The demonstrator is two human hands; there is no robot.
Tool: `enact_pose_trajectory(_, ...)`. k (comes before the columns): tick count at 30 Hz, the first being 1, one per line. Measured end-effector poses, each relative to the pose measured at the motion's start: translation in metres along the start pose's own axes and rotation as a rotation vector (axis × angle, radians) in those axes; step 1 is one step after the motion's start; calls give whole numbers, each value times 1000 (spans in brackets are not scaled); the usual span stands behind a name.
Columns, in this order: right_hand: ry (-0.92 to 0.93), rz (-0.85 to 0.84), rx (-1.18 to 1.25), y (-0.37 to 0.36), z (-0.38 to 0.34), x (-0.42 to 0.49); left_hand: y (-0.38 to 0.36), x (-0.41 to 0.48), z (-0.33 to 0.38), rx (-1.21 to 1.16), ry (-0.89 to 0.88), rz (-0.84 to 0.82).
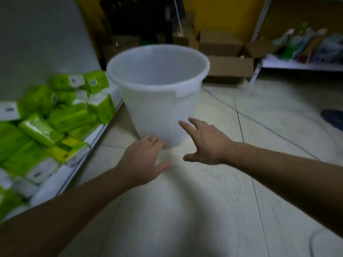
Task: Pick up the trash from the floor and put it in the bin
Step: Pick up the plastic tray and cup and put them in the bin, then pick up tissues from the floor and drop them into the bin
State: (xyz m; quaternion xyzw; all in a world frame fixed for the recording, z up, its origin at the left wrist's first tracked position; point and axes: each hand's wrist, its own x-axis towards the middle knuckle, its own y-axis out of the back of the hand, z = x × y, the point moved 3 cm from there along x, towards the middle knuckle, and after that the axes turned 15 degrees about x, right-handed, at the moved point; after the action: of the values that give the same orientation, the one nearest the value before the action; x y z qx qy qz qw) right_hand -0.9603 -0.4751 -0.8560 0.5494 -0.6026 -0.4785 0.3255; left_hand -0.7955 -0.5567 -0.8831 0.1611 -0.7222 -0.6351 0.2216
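A translucent white plastic bin (pixel 159 93) stands upright on the pale tiled floor, a little left of centre, and its inside looks bare. My left hand (pixel 143 158) reaches to the foot of the bin with its fingers extended and holds nothing. My right hand (pixel 206 143) hovers just right of the bin's lower wall, fingers spread and nothing in it. No loose trash shows on the floor in this blurred frame.
A low white shelf (pixel 61 182) on the left is piled with several green tissue packs (pixel 55 117). Cardboard boxes (pixel 230 65) sit behind the bin. A metal rack (pixel 300 65) with packets stands at the back right. A dark shoe (pixel 334 119) lies at the right edge.
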Motion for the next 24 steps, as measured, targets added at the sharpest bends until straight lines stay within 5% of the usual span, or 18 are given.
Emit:
enact_pose_trajectory(7, 91, -405, -146, -100, -10, -50, -73, -104, 50, -191, -60, -440)
enact_pose_trajectory(13, -104, -762, -66, -181, -6, -96, -117, -173, 88, -161, -333, -845)
enact_pose_trajectory(18, -138, -990, -136, -226, 7, -133, -140, -179, 109, 70, -620, -828)
enact_pose_trajectory(24, -190, -1046, -196, -234, 0, -129, -154, -189, 135, 22, -745, -691)
